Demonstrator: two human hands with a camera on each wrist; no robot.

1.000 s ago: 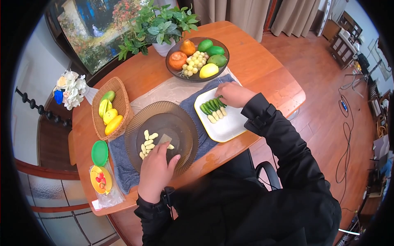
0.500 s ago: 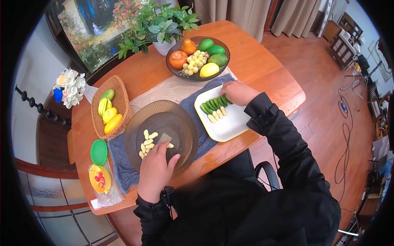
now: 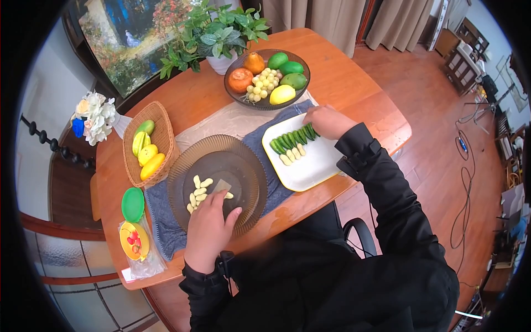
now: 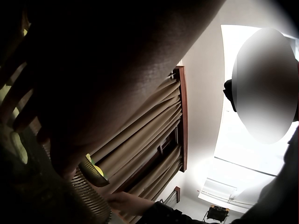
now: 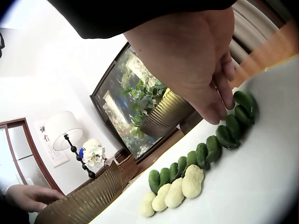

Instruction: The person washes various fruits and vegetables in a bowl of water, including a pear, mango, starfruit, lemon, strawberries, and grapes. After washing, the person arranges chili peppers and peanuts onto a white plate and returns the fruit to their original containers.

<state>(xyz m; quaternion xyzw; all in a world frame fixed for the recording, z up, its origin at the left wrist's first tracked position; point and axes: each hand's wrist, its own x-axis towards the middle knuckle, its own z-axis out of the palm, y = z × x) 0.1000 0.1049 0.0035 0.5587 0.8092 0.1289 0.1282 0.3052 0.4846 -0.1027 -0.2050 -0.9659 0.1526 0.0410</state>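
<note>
My right hand (image 3: 331,123) is over the far right end of a row of small green peppers (image 3: 290,139) on a white tray (image 3: 310,171) with a yellow rim. In the right wrist view its fingertips are right at the last peppers (image 5: 244,103), fingers loosely extended. Several pale peanuts (image 5: 174,193) lie in a row alongside the peppers. My left hand (image 3: 211,227) rests on a brown, ribbed see-through plate (image 3: 243,157), fingers spread beside a cluster of peanuts (image 3: 199,193). One more peanut (image 3: 229,196) shows by its fingertips.
A dark bowl of fruit (image 3: 235,95) stands at the back, near a potted plant (image 3: 221,41). At left are a wicker basket (image 3: 166,119) of fruit, a green lid (image 3: 133,205) and a yellow bowl (image 3: 128,229) with red pieces. A blue towel (image 3: 163,216) lies under the plate.
My right hand has shifted rightward along the pepper row, so more peppers show at that end. My left hand has stayed on the plate.
</note>
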